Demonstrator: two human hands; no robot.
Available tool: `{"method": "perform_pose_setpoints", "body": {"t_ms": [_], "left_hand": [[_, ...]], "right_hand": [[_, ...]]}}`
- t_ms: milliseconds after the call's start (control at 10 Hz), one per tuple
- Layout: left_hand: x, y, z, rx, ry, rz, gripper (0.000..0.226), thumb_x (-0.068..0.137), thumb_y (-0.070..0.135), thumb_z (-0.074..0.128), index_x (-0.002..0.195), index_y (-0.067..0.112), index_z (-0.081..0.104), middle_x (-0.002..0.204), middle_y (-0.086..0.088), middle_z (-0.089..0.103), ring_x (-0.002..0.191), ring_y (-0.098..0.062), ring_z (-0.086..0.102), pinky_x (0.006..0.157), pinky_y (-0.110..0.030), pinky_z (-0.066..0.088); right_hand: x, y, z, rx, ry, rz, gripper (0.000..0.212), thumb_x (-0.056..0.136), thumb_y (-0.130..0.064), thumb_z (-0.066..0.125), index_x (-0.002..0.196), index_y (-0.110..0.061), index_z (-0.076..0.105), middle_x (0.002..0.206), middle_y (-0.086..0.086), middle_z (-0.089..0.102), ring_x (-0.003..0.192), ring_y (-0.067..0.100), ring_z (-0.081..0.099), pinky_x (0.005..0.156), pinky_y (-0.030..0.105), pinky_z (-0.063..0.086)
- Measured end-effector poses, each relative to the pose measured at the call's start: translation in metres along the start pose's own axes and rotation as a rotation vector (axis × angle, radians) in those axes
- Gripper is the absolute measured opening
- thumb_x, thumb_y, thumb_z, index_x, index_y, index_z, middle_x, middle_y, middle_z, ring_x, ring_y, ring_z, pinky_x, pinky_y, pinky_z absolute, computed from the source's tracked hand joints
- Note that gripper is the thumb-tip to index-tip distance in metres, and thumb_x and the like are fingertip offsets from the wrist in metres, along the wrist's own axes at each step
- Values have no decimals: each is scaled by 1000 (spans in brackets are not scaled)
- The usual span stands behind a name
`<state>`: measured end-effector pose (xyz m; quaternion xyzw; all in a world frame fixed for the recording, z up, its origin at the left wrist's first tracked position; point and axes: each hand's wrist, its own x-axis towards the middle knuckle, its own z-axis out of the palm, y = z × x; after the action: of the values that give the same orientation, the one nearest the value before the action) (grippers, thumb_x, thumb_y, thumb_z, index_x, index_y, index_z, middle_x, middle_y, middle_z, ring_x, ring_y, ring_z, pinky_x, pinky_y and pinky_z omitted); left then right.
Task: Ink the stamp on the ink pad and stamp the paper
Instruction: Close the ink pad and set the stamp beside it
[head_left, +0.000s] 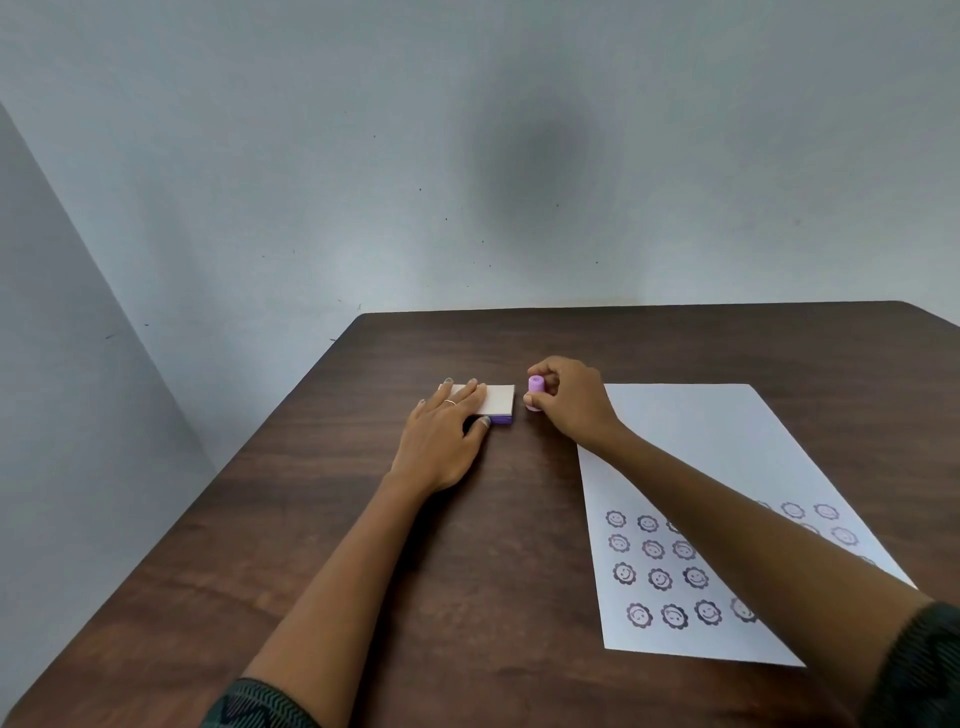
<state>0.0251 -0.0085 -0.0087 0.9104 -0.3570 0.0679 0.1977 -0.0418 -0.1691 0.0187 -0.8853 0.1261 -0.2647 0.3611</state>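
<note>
Right hand (571, 402): fingers curled, thumb and forefinger pinching a small pink-purple cylindrical stamp (535, 393). Stamp upright, its base at or on the table; contact cannot be told. It sits just right of the ink pad, a narrow gap between them.

Left hand (447, 431): fingers straight, lying flat across the left part of the ink pad (500, 401), thumb against the pad's near edge. A thin ring shows on one finger. Ink pad is a flat rectangular case, pale lid on top, purple base showing along the near edge; lid looks closed.

Paper (717, 467): white sheet to the right of the ink pad, lying flat and reaching toward the near edge of the table. Its near half carries rows of dark flower-shaped smiley prints (660, 578); the half nearer the ink pad is blank. The right forearm crosses over the sheet and hides some prints.

Table (415, 545): dark brown wood grain, bearing everything. Patterned dark sleeves at both upper arms. Grey-blue wall (363, 156) behind the ink pad.
</note>
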Motion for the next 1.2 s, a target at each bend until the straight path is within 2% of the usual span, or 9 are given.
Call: {"method": "perform_pose_setpoints", "body": {"t_ms": [200,300,400,500,600,700,800,1200], "left_hand": [[-2,1,-1,22,11,0,55,96,42,39,146,25,28,155,8,26,145,-18,16,114,-36,21],[-3,2,-2,33,-3,2,54,96,42,38,147,26,27,155,8,25,145,-18,15,114,-36,20],[-4,3,-2,32,-9,3,51,98,39,35,147,26,27,156,7,24,145,-20,14,115,-35,19],[-3,5,-1,32,-10,3,49,99,35,33,147,26,27,156,5,24,145,-21,14,115,-36,19],[-3,7,-1,25,-10,-12,48,100,32,32,146,25,28,156,5,24,146,-21,14,116,-38,20],[-4,10,-1,16,-2,-23,47,100,32,32,146,24,30,156,5,26,145,-22,14,115,-39,22],[-4,11,-2,17,-11,-30,47,100,32,32,146,24,29,156,5,25,146,-22,14,115,-39,22],[-4,11,-2,20,-11,-43,48,99,34,34,146,25,29,156,6,25,146,-20,14,114,-38,21]], "right_hand": [[-1,-1,0,-3,-8,9,27,81,-10,66,107,-3,61,109,18,66,89,18,59,76,24,46],[-2,-2,-6,25,-16,32,46,79,-18,69,120,-6,53,123,14,61,110,24,57,88,29,44],[0,0,-23,8,50,37,41,85,-25,61,121,-7,54,127,12,59,116,25,54,93,28,39],[-2,17,-43,-199,-19,39,38,91,-26,52,125,-8,52,134,13,53,123,27,49,101,35,38],[-12,38,-52,-463,-202,85,50,93,-40,42,136,-14,38,150,11,32,136,32,30,111,45,27],[-22,52,-47,-632,-291,98,61,92,-53,26,142,-18,23,155,9,17,141,33,16,115,47,16],[-23,55,-40,-685,-298,90,65,91,-58,20,143,-20,17,156,8,14,142,33,11,116,48,10],[-19,49,-33,-697,-298,84,66,90,-59,19,143,-21,16,156,8,13,143,32,9,116,49,9]]}}
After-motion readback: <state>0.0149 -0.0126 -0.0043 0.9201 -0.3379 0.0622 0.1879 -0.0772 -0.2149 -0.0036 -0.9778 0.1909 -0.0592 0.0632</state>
